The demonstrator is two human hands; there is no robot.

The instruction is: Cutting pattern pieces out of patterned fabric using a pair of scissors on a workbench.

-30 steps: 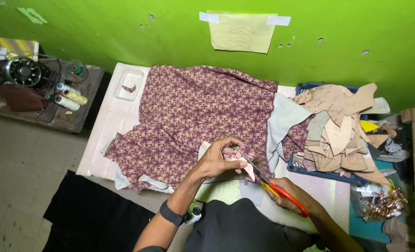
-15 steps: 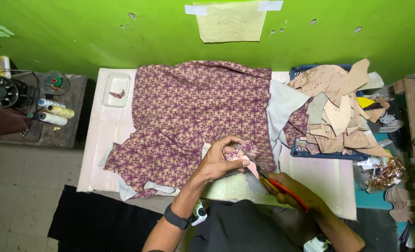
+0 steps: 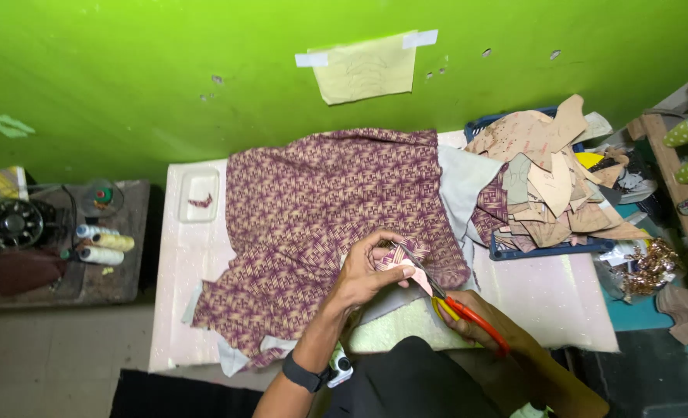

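A small scrap of patterned fabric backed with pink paper point(image 3: 406, 267) sits pinched in the left hand point(image 3: 368, 272), held just above the near edge of the large purple-and-cream printed cloth point(image 3: 328, 224) that is spread across the desk point(image 3: 561, 298). The left hand's fingers are curled tight around the scrap, thumb on top, holding it up for the blades. The scissors point(image 3: 444, 298), with red and yellow handles, are grasped in the right hand point(image 3: 475, 325), their tips meeting the scrap's right edge — the blades look partly open, set into the piece.

By the look of it the step in hand is trimming: a small shape is being cut out along the paper's outline. The cut seems to be under way rather than finished, since the scrap is in one piece between the fingers. The next stroke would call for turning the piece a little in the left hand so that the outline feeds into the blades, and for keeping the fingertips out of their line — they sit very close.

Further out, a blue tray point(image 3: 545, 249) at the right of the desk holds a heap of tan paper pattern pieces point(image 3: 545, 166). A pale sheet is taped to the green wall point(image 3: 127, 77). On a low side table to the left stand thread spools point(image 3: 100, 246) and a black sewing machine point(image 3: 11, 224).
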